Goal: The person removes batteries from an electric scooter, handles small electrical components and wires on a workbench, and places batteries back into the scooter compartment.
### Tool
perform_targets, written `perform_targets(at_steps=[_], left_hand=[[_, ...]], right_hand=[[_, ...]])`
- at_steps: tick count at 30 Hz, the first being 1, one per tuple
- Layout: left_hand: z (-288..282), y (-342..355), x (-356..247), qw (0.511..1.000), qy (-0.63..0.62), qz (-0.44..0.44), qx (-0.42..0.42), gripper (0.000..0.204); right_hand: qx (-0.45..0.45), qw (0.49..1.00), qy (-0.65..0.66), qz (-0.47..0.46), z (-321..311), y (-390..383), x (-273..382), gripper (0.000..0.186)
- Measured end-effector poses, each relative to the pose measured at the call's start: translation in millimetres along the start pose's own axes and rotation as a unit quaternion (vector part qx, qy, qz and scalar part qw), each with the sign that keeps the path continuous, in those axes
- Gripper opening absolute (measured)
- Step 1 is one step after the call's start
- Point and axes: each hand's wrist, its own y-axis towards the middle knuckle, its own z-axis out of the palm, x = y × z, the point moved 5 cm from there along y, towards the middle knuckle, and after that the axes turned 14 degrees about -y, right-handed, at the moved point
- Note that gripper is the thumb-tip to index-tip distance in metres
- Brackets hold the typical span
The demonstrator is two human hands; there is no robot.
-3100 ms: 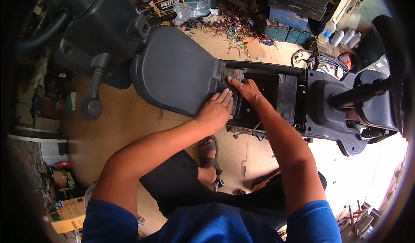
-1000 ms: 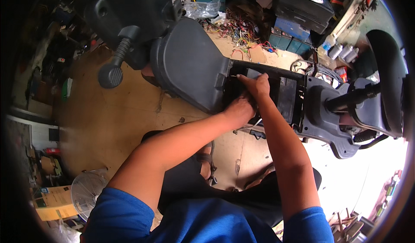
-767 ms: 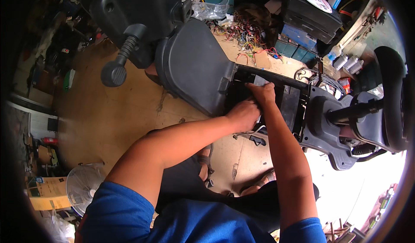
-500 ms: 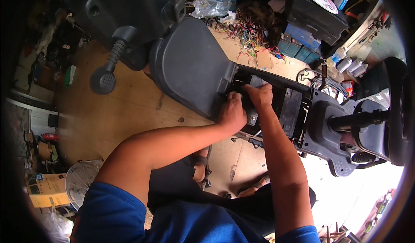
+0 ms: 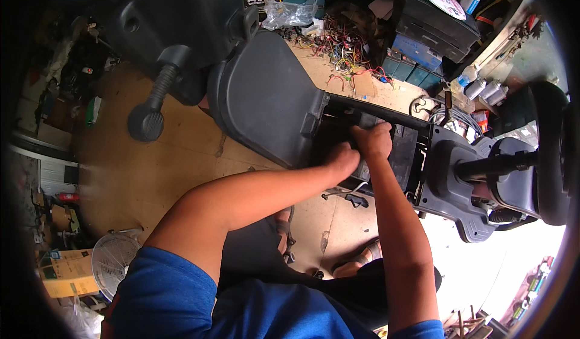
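An electric scooter's open floor compartment (image 5: 329, 143) lies ahead of me, with a grey block-shaped battery (image 5: 364, 172) inside. My left hand (image 5: 343, 161) is curled against the battery's left side; its fingertips are hidden. Close beside it, my right hand (image 5: 376, 141) is closed on the battery's upper part, fingers bent over the far end. A second dark battery (image 5: 403, 152) sits to the right in the same compartment. The grey footboard panel (image 5: 266, 100) adjoins the compartment on the left.
The scooter's front cover and handlebar part (image 5: 181, 19) rise at upper left, its seat (image 5: 553, 152) at far right. A tangle of wires (image 5: 350, 49) and stacked batteries (image 5: 417, 70) lie beyond. A fan (image 5: 115, 260) stands at lower left. A cable (image 5: 347, 191) hangs at the near edge.
Both hands have shifted a little to the right, and the grey battery has moved the same way, toward the second battery. More of the dark compartment shows on the left.
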Motion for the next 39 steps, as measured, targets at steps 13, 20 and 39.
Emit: perform_targets(at_steps=[13,20,39], left_hand=[[-18,165,74,0.990,0.032,0.074,-0.116,0.035],[-25,203,126,0.961,0.119,0.202,-0.149,0.026],[13,187,100,0.844,0.467,0.225,-0.139,0.036]], right_hand=[[-0.103,0.990,0.064,-0.074,5,-18,5,0.082],[-0.077,0.990,0.082,-0.086,2,-29,20,0.086],[-0.099,0.992,0.059,-0.054,1,-16,8,0.086]])
